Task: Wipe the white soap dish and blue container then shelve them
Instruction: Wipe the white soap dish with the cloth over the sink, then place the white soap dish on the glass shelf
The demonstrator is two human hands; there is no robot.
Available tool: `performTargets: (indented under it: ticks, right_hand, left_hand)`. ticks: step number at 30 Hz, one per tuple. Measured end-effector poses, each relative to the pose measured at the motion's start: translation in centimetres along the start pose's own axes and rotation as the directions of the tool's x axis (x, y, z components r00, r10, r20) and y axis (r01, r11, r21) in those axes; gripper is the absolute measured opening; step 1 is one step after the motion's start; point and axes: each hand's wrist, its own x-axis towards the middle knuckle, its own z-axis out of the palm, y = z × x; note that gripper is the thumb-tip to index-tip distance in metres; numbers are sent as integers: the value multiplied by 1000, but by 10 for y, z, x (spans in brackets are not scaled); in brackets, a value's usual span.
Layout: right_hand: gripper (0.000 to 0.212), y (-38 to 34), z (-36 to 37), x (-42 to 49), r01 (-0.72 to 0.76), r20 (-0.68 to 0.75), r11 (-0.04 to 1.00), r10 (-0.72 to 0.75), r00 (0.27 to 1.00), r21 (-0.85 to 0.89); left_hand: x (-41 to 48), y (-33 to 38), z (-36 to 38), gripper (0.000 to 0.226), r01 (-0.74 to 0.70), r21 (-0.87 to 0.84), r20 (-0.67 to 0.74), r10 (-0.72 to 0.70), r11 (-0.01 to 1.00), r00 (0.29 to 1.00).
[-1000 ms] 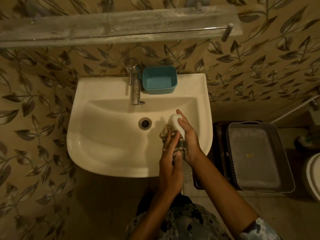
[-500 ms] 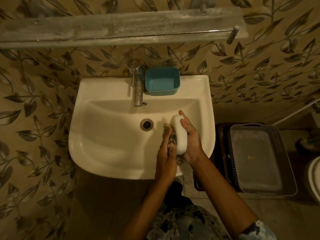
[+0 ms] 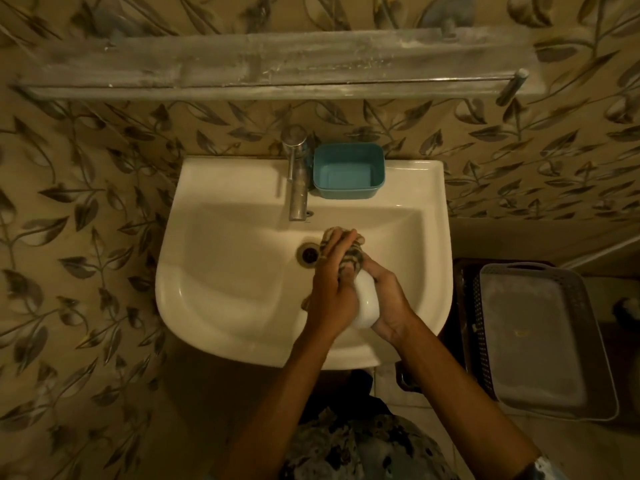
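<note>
Soap dish [image 3: 366,303] sits clasped in the right hand [image 3: 388,299]; left hand [image 3: 329,289] presses a striped cloth [image 3: 349,254] onto it. Blue container [image 3: 349,170], empty, at twelve o'clock on the sink [image 3: 221,271] rim.

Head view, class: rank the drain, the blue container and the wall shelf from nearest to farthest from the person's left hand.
Measured from the left hand:
1. Drain, in the basin just beyond the hand to its left.
2. Blue container, on the sink's back ledge beside the tap.
3. Wall shelf, above the sink.
</note>
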Motion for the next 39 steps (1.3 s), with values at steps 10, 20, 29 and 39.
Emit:
performTargets:
  ticks: [10,20,29,39]
  right_hand:
    - [55,9,-23,-3,-35,-105,999,38,994,28]
    - [66,5,-21,-1,-25,-136,999,30,990,39]
    - [46,-2,-10,-6,56,-101,998,-60,993,-41]
    - [75,-12,52,-7,202,-67,735,-319,945,-647]
  left_hand:
    - [58,-30,-109,26,336,-309,-188,-403,890,896]
    - [191,-1,-143,50,-60,133,-554,125,989,823]
    - [194,-35,-118,49,-44,493,-32,68,869,997]
    - [83,7,-131,27,-88,-201,26,95,976,995]
